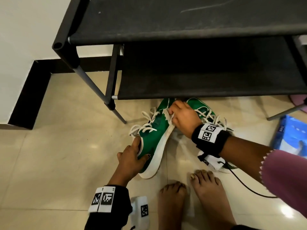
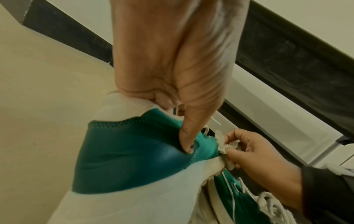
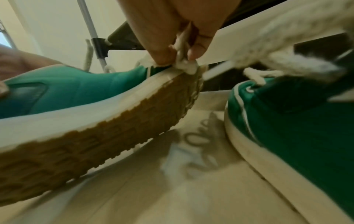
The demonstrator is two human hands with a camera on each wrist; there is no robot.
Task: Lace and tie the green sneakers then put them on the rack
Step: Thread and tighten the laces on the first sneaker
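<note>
A green sneaker (image 1: 155, 140) with a smooth upper, thick white midsole and ridged tan tread is held tilted off the glossy tiled floor (image 1: 49, 146). Its heel collar is gripped by the left hand (image 1: 129, 156), fingers hooked inside the opening and thumb pressed on the outer side. At the toe end, frayed white laces (image 1: 168, 119) are pinched between the curled fingers of the right hand (image 1: 184, 120), whose wrist is bent down. Just beyond the right hand, a second green sneaker (image 1: 203, 108) with loose woven laces lies on the floor. Above both hands, the black fabric shelves of the rack (image 1: 199, 77) are stretched on metal tubes.
</note>
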